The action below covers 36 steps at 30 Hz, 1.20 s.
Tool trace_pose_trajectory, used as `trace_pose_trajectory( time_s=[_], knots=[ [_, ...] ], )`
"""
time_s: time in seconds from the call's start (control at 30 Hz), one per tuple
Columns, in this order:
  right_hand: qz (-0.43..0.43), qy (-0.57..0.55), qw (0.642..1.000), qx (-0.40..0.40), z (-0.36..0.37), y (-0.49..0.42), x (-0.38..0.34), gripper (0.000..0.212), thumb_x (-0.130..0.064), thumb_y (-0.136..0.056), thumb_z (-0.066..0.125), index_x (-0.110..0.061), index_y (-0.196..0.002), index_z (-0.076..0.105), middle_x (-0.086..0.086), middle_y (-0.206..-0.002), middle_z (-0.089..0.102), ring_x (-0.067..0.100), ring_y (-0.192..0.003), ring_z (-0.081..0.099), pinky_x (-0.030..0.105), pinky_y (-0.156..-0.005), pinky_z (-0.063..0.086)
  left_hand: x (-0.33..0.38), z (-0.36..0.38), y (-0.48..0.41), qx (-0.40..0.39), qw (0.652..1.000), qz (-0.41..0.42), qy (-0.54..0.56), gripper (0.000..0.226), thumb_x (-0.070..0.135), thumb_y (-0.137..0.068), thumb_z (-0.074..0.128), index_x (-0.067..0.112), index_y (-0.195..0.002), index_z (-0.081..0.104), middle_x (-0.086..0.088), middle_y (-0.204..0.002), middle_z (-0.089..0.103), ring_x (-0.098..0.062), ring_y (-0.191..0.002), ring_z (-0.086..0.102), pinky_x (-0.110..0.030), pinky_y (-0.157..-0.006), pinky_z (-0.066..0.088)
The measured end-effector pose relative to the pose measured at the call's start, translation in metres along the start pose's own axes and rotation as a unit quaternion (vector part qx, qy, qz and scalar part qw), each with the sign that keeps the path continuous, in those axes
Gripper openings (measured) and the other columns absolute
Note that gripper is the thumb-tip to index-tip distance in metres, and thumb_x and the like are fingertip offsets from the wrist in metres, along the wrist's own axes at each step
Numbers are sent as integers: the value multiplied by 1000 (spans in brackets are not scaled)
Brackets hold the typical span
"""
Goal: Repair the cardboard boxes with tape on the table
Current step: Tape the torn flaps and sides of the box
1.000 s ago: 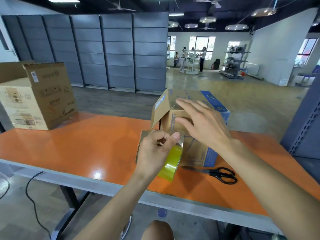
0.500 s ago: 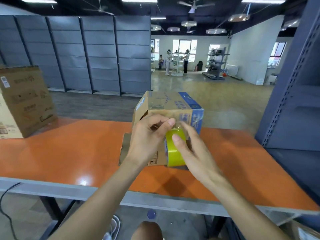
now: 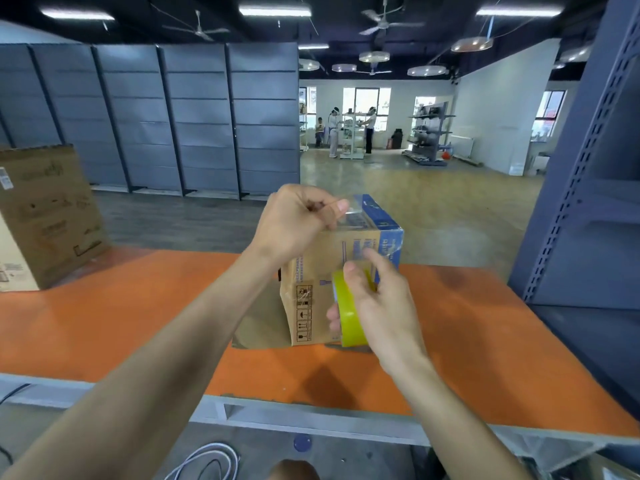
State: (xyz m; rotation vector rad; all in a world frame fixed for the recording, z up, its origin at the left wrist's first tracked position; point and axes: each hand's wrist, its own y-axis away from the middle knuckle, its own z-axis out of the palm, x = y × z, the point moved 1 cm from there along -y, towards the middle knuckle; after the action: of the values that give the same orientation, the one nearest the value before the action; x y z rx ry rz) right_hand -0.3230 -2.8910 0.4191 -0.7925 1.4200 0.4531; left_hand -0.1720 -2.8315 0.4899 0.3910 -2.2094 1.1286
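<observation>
At the centre of the frame a small cardboard box point(image 3: 322, 271) is stood on the orange worktop point(image 3: 138, 317), with a loose flap point(image 3: 259, 323) laid flat at its lower left. The free end of a clear tape strip point(image 3: 356, 216) is pinched by the left hand point(image 3: 298, 223) just above the box's top near edge. The fingers point(image 3: 337, 206) are curled tightly on the film, probably so that the end cannot spring back onto itself. Lower down, in front of the box's near face, the yellow tape roll point(image 3: 349, 313) is gripped by the right hand point(image 3: 381, 306), with thumb and fingers wrapped round its rim.

The strip appears to be drawn taut between the two hands; whether it touches the cardboard yet cannot be told. One hand is held high and the other low, presumably so that a length can be laid over the top edge and down the face. A larger cardboard box point(image 3: 48, 216) is stood at the left edge of the frame — well apart, on the same worktop.
</observation>
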Motion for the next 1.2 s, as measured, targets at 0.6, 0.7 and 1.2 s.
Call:
trace_pose_trajectory(
  time_s=[0.6,0.7,1.2],
  knots=[
    [30,-16,999,-31,10,-17,-19,38,-32,-106,51,-27,-143,43,13,-69,74,32,-61,73,50,-67,62,-40,-4,-40,-55,995,-45,-70,24,46,-90,74,24,-87,83,15,-89,77,4,-89,67,-17,-76,49],
    [26,-9,999,-29,9,-16,-21,35,-31,-106,50,-28,-141,44,12,-68,74,32,-61,73,51,-68,62,-43,-2,-39,-57,995,-39,-77,25,47,-90,73,25,-84,83,19,-79,75,9,-76,64,-14,-68,44],
    [27,-11,999,-24,8,-16,-13,36,-28,-106,51,-27,-142,47,14,-67,73,34,-58,72,50,-64,62,-47,0,-32,-38,991,-14,-127,30,48,-91,72,36,-64,75,12,-69,68,-9,-71,62,-34,-71,50]
  ],
)
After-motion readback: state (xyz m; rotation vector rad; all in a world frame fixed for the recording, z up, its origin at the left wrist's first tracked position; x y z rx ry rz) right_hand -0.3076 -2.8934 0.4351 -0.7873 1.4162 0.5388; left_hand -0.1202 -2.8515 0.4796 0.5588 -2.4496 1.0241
